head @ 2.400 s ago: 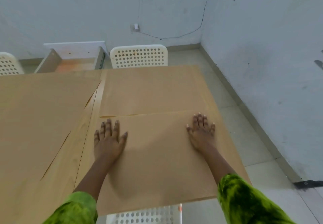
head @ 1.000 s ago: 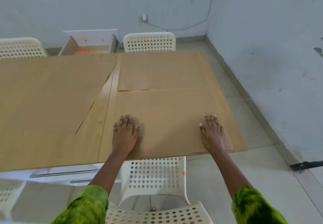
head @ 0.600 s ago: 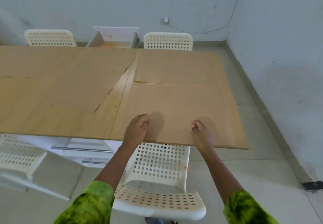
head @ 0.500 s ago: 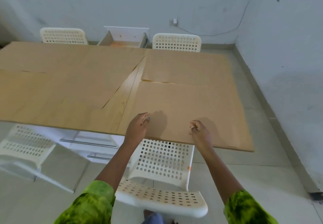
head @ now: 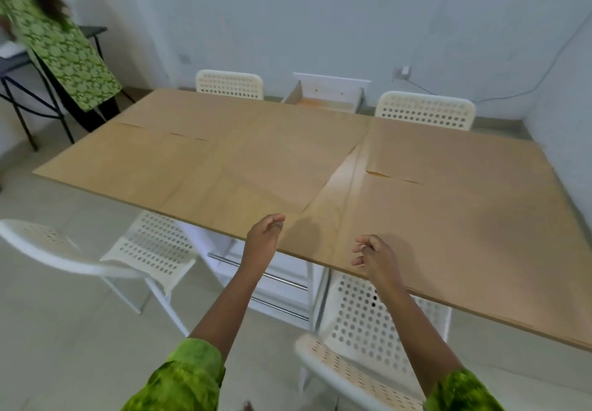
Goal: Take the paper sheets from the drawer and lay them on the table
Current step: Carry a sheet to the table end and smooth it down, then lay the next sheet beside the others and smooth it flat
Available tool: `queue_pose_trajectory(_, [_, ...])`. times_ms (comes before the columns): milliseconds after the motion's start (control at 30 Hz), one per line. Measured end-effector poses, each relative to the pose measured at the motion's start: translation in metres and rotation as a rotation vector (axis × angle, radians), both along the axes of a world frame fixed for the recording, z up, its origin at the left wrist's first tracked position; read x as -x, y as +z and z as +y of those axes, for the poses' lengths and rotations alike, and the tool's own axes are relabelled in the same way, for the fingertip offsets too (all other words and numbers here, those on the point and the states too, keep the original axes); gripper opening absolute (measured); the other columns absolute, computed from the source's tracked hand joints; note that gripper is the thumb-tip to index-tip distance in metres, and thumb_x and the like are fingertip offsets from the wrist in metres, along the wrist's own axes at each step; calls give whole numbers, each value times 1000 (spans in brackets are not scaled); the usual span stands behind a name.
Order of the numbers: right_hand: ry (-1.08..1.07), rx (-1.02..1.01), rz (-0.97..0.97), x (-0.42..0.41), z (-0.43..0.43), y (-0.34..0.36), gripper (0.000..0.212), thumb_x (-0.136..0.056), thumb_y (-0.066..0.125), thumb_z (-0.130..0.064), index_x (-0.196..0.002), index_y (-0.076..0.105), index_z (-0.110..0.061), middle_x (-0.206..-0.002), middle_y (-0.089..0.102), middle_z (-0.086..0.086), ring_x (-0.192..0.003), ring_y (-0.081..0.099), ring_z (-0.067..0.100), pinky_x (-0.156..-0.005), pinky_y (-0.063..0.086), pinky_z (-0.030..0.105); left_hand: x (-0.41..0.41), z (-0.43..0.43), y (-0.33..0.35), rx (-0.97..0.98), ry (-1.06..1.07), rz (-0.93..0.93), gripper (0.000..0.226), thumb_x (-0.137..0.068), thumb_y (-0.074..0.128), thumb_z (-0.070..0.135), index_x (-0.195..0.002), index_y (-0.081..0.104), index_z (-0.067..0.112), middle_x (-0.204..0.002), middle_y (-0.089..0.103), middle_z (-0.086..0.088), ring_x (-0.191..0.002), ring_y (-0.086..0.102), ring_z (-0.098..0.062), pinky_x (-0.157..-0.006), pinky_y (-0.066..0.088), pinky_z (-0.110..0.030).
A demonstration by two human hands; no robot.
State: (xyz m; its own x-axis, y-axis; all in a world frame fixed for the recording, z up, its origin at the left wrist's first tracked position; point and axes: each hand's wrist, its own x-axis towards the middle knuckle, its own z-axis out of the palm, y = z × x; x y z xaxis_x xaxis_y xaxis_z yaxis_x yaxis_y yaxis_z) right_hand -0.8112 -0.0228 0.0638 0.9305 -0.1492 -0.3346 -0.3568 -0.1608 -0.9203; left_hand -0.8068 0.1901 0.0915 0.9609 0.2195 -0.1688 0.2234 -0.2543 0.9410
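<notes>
Head view — paper sheets flat on table, both hands' grip empty, half-curled, just above.

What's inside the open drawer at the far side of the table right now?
The open drawer shows an orange-tinted bottom and white walls; no paper sheet is visible in it. Its near part is hidden behind the table edge, so anything there can't be seen.

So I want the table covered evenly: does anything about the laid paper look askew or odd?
Yes. Between the left paper sheets and the right paper sheets, a wedge-shaped strip of bare table shows, widening toward the near edge, so the left sheets sit askew. Some sheet edges also lift slightly at the seams.
</notes>
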Motion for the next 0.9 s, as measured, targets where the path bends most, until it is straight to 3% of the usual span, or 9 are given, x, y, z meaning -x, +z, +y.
queue_pose_trajectory(100, [-4, -28, -7, -15, 49, 3, 23, -93, 35, -4, -100, 55, -12, -86, 58, 3, -61, 56, 16, -61, 41, 25, -13, 48, 5, 76, 23, 26, 26, -95, 45, 13, -112, 64, 9, -112, 62, -1, -108, 56, -17, -90, 42, -28])
queue_pose_trajectory(233, [-37, -67, -3, -39, 98, 9, 25, -90, 33, 0, -97, 54, -12, -84, 57, 3, -61, 56, 19, -56, 40, 26, -32, 94, 11, 172, 27, 64, 22, -95, 46, 13, -108, 64, 11, -108, 61, -1, -102, 56, -18, -74, 42, -25])
queue_pose_trajectory(367, [-36, -59, -14, -62, 126, 10, 22, -91, 35, -2, -98, 53, -11, -83, 57, 3, -62, 56, 19, -55, 39, 25, -51, 121, 13, 224, 33, 91, 17, -94, 46, 14, -100, 62, 17, -107, 62, 0, -99, 56, -18, -82, 43, -31])
queue_pose_trajectory(500, [-35, 0, -19, -97, 141, 7, 20, -91, 37, -3, -96, 55, -11, -87, 57, 4, -65, 54, 15, -56, 40, 24, -81, 141, 9, 301, 26, 152, 14, -94, 47, 16, -99, 60, 18, -108, 61, -2, -93, 56, -16, -75, 44, -29])
queue_pose_trajectory(633, [-12, 117, -38, -141, 148, -1, 20, -89, 42, -4, -95, 59, -12, -96, 61, 7, -80, 55, 17, -69, 41, 27, -118, 150, 2, 383, 6, 306, 11, -94, 50, 19, -102, 56, 17, -108, 53, -5, -82, 53, -16, -66, 42, -26])
queue_pose_trajectory(700, [35, 196, -45, -167, 151, -4, 22, -89, 44, -3, -97, 63, -12, -103, 61, 6, -91, 52, 17, -78, 38, 27, -136, 149, -5, 444, 32, 370, 30, -94, 49, 21, -122, 49, 12, -114, 49, -7, -89, 52, -19, -67, 44, -27])
queue_pose_trajectory(767, [80, 276, -41, -195, 153, -7, 25, -89, 45, -2, -103, 66, -6, -110, 62, 7, -98, 52, 17, -83, 34, 25, -154, 147, -15, 516, 76, 428, 42, -95, 47, 20, -134, 40, 7, -121, 45, -9, -101, 50, -23, -78, 45, -34])
queue_pose_trajectory(833, [93, 344, -12, -215, 154, -10, 28, -90, 43, -3, -108, 65, -3, -117, 63, 9, -108, 54, 21, -86, 35, 25, -166, 143, -24, 595, 137, 476, 41, -96, 45, 18, -134, 39, 6, -121, 43, -8, -105, 48, -24, -82, 43, -37])
queue_pose_trajectory(900, [135, 419, -10, -234, 155, -14, 31, -91, 42, -4, -114, 64, -4, -124, 61, 9, -119, 52, 24, -95, 36, 28, -176, 138, -33, 669, 199, 489, 32, -95, 43, 17, -126, 44, 10, -117, 43, -5, -96, 49, -20, -74, 44, -32])
